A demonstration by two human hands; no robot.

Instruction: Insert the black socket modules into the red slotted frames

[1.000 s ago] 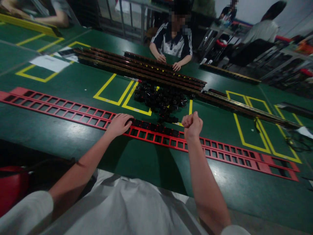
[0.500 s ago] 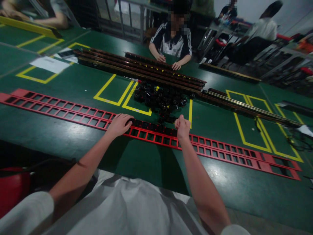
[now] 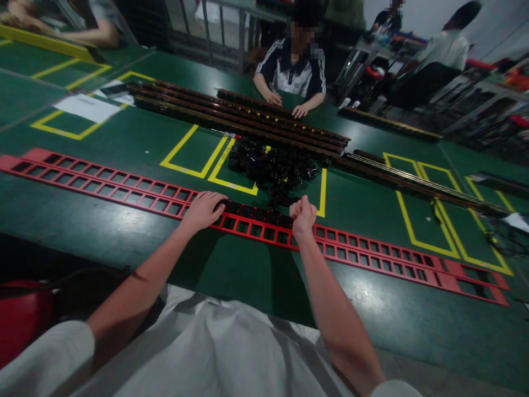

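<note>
Two long red slotted frames (image 3: 157, 198) lie side by side across the green table, with rows of square openings. My left hand (image 3: 203, 209) rests on them left of the middle, fingers stretched flat and thumb apart. Several small black parts (image 3: 247, 211) sit in the farther frame's openings, between my two hands. My right hand (image 3: 303, 216) is closed in a pinch just above the frames, right of those parts; whatever is in its fingers is hidden. Beyond the frames, between the hands, is a heap of black parts (image 3: 275, 165).
Behind the heap lie several long dark strips (image 3: 239, 118), with a thin red-ended tool (image 3: 226, 134) before them. Yellow tape outlines (image 3: 185, 170) mark the table. Paper sheets (image 3: 87, 107) lie at the left. A person (image 3: 291, 74) sits opposite, hands on the table.
My right hand has shifted slightly left and is still closed. My left hand stays in the same place on the frames.
</note>
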